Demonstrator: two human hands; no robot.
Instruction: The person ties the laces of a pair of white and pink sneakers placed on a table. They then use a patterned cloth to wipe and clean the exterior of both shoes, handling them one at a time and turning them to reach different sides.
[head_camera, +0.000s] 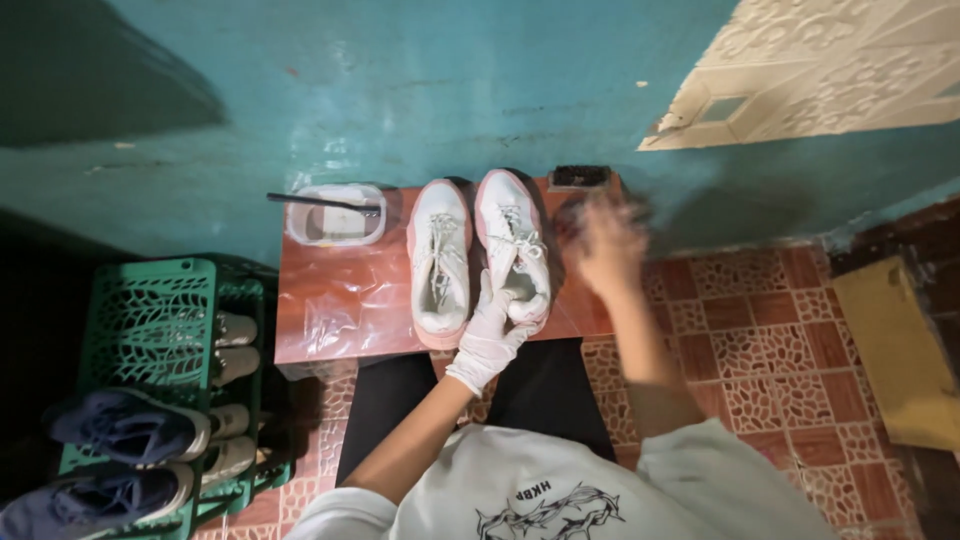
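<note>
**Gloved hand on the right-hand sneaker, bare hand blurred beside it**

The left hand (490, 335), in a thin white glove, was clasped over the heel end of the right-hand white sneaker (512, 245), fingers wrapped around its rear edge. The right hand (607, 245) was bare and smeared by motion, raised just beside that same shoe on its outer side; whether it was spread, curled or gripping anything could not be told from the blur.

The shoe stood with its toe toward the wall, laces loose, on a small reddish-brown table (330, 300). Its mate, the left-hand white sneaker (440, 260), lay touching it, pointing the same way. A dark brush (580, 178) sat at the far right corner of the table, just beyond the blurred hand. At the far left corner stood a clear plastic tub (335, 215), with a thin dark stick (320, 202) resting across its rim.

Behind the table rose a teal wall (420, 80). The floor (760, 340) was patterned red tile. To the person's left stood a green plastic rack (150, 330) holding dark blue shoes (125, 425) and pale ones.
</note>
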